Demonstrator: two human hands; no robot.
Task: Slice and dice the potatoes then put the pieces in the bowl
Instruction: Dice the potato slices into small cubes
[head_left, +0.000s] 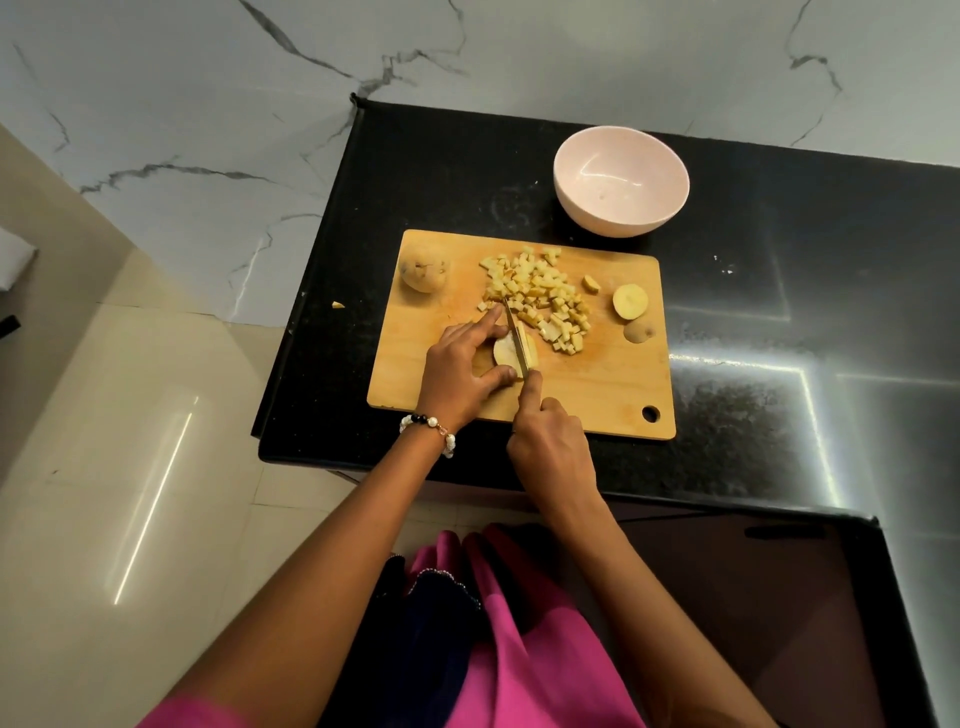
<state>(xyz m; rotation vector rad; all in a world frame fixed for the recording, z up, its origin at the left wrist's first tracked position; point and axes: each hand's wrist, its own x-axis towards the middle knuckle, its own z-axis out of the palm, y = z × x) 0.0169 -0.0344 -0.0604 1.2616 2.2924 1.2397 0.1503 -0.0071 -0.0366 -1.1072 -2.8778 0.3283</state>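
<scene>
— On the pale wooden cutting board (587, 395), what was she busy with when you stood there?

— She had a cut potato half (506, 353) pinned under her left hand (462, 371), fingers curled over it, forefinger stretched along the far side and thumb tucked at the near end. Her right hand (550, 447) was wrapped round the handle of a slim-bladed kitchen knife (517, 340), forefinger laid along the top, the blade set across the potato just beside her left fingertips.

— Close, then?

— Very. I judged she should keep those fingertips tucked back, let the knuckles guide the blade, and press straight down so the slices came even.

— And the rest?

— A heap of small yellow potato cubes (540, 299) lay just beyond the knife. A whole brown potato (423, 270) sat at the board's far left corner, and a cut half, face up (630, 301), with a rounded end piece (639, 330) beside it, lay to the right. One stray scrap (338, 305) had landed on the floor.

— Anything in the bowl?

— No. The round pale pink bowl (621, 223) stood bare on the black stone counter (779, 312), just past the board. By my reckoning she was perhaps halfway.
</scene>
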